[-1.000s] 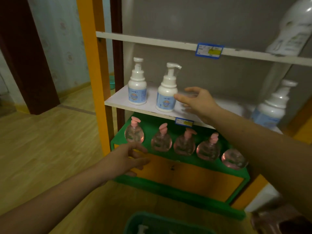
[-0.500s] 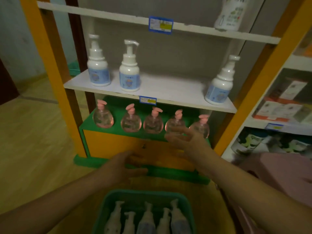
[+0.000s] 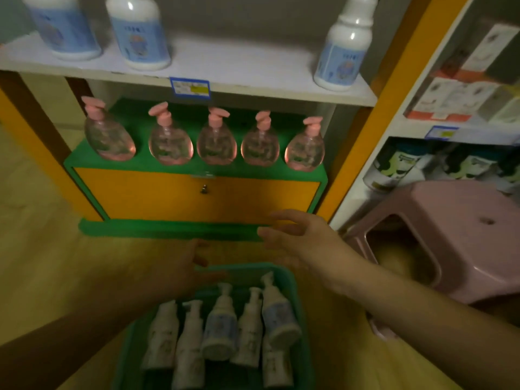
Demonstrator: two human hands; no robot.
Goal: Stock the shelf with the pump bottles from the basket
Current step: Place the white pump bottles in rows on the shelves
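While both hands hover over the green basket (image 3: 294, 280) | left hand (image 3: 183, 266) grip wide, empty | right hand (image 3: 304, 243) grip wide, empty | white pump bottles (image 3: 219, 327) lying inside

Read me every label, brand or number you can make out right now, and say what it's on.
None is legible.
Blue price tag on the white shelf edge: too blurred.
Blue labels on the shelf's white bottles: too blurred.
Second price tag, neighbouring rack: too blurred.
Bottles in the green basket: print unreadable.
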